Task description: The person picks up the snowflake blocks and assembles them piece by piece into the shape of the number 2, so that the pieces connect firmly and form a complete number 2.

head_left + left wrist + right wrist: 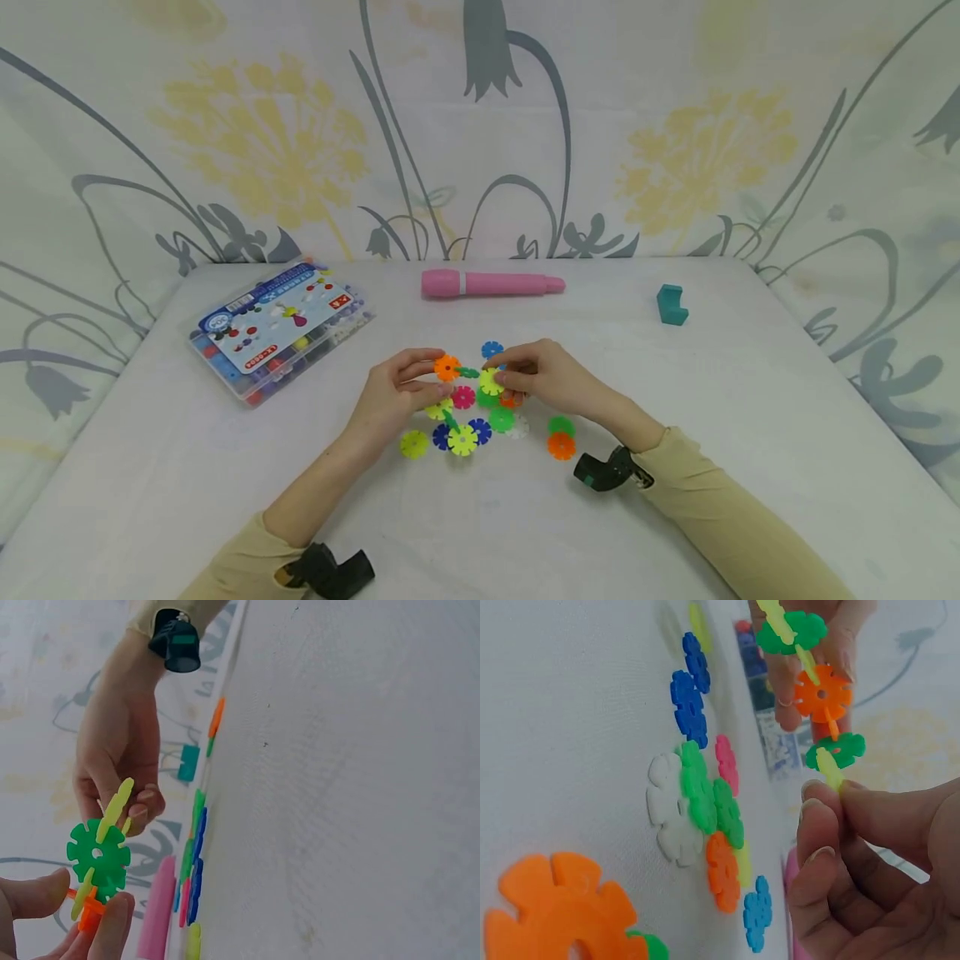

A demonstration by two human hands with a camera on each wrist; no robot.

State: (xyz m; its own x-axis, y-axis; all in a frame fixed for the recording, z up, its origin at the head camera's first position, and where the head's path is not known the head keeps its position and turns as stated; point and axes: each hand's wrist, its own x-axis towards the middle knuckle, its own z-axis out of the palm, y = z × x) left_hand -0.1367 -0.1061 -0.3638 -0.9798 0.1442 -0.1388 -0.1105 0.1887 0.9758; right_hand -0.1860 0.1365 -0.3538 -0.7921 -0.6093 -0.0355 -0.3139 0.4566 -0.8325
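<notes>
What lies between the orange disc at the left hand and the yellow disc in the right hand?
A green disc, seen nearly edge-on in the head view. The right wrist view shows a narrow orange piece between it and the orange disc.

Wrist views close on linked discs (112, 861)

From here I see print on the label (288, 319) of the clear plastic box (318, 339): a blue banner (279, 288) of lettering, a barcode (240, 302), a round logo (218, 322) and 2 red patches (262, 357) with pale characters, all too small and blurred to read surely
</notes>
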